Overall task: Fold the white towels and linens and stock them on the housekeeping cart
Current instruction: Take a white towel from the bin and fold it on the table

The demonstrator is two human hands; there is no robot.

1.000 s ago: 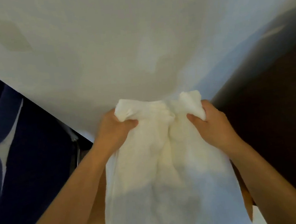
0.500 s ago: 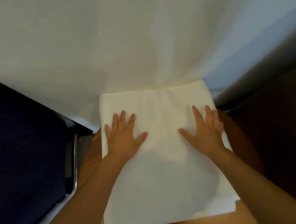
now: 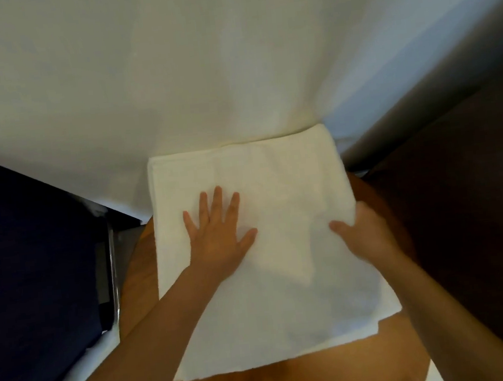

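A broad white surface fills the upper half. At left lies dark navy fabric, edged on its right by a thin metal rail. A dark brown surface lies at right

Plain white towel (unpatterned); white sheet; navy fabric

A broad white cloth-covered surface fills the upper half of the view; it is smooth, with faint creases. Its right edge carries a bluish light cast. To the right, a grey shadowed band runs diagonally and borders a dark brown area. At left, dark navy fabric adjoins a curved metal tube. Lighting is soft and dim.
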